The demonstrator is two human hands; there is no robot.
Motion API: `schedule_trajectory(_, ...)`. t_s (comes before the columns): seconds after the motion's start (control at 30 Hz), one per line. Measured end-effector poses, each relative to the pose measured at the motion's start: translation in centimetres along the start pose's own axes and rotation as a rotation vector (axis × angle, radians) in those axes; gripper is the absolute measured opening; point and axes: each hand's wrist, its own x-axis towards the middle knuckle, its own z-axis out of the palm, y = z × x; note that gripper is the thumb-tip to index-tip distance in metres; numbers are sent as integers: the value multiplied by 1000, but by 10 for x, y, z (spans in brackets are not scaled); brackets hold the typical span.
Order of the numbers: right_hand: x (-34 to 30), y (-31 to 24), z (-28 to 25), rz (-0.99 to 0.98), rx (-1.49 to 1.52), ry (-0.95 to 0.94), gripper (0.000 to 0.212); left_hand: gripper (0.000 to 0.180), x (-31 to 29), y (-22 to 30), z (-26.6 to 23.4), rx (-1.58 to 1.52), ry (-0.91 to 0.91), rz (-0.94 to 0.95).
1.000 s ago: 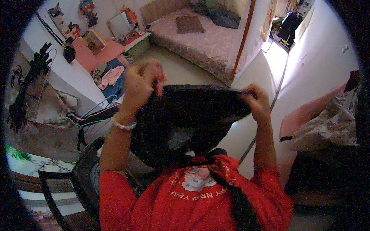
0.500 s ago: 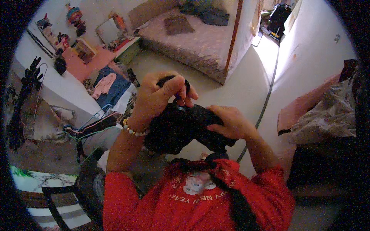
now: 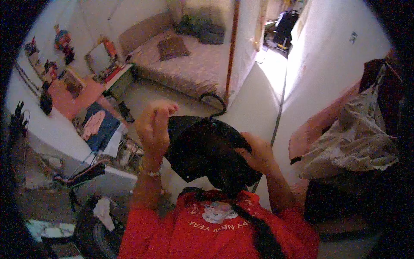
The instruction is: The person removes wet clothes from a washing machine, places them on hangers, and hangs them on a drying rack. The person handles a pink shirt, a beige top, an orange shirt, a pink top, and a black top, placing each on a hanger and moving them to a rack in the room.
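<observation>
A black garment (image 3: 205, 149) hangs in front of my chest, its exact kind hard to make out in the dim light. Above its top rises a thick, curved black hook (image 3: 221, 103), like that of a clothes hanger. My right hand (image 3: 257, 155) grips the garment's right side, fingers partly hidden by the cloth. Beside the upper left edge is my left hand (image 3: 155, 127), raised and somewhat blurred, its fingers loosely bent with nothing visible in them. Whether it touches the cloth is unclear. A beaded bracelet (image 3: 152, 173) circles my left wrist.
Several hangers (image 3: 82, 175) lie at left by a white ledge (image 3: 56, 146). A bed (image 3: 185, 71) stands ahead, left of a bright doorway. At right, a pale plastic bag (image 3: 353, 146) rests on a dark surface. A dark cable (image 3: 278, 114) runs along the floor.
My left hand has let go near the hook and moved left and down to the garment's left edge. The hook now shows. The view has shifted right.
</observation>
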Motion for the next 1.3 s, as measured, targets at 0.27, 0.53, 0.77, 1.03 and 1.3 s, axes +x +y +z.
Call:
schedule_trajectory(0.27, -3, 32, 4, 173, -76, 108, 29, 33, 27, -19, 110, 103, -401, -11)
schedule_trajectory(0.53, 4, 45, -11, 346, -204, 247, 31, 26, 74, -53, 171, -514, -746, -350)
schedule_trajectory(0.77, 15, -13, -89, 360, -576, 425, 35, 24, 113, -59, 203, -927, -1054, -488)
schedule_trajectory(1.03, 68, -147, -205, 534, -1858, 832, 17, 23, 158, -100, 212, -1049, -1271, -439)
schedule_trajectory(1.3, 20, -222, -330, 1490, -2142, 524, 30, 24, 176, -113, 226, -1105, -1375, -444)
